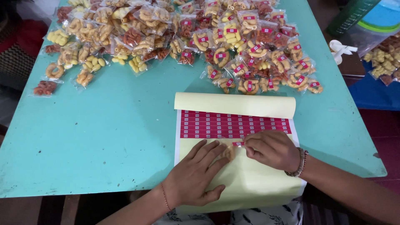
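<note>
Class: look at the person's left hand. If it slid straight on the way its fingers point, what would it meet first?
The left hand points up and right, so it would probably first meet the small snack packet at its fingertips, then the right hand sticking a red label on it.

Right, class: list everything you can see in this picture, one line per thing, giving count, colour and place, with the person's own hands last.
Turquoise table: one, fills the view.
Small clear snack packets: dozens, yellow, orange and brown, far edge; right ones carry red stickers.
Pale yellow sticker sheet: one, near edge, top curled.
Red rectangular stickers: several rows, on the sheet.
Single snack packet: one, between the hands.
Beaded bracelet: one, right wrist.
Left hand: flat on the sheet, holding the packet.
Right hand: grip pinching a sticker.
</note>
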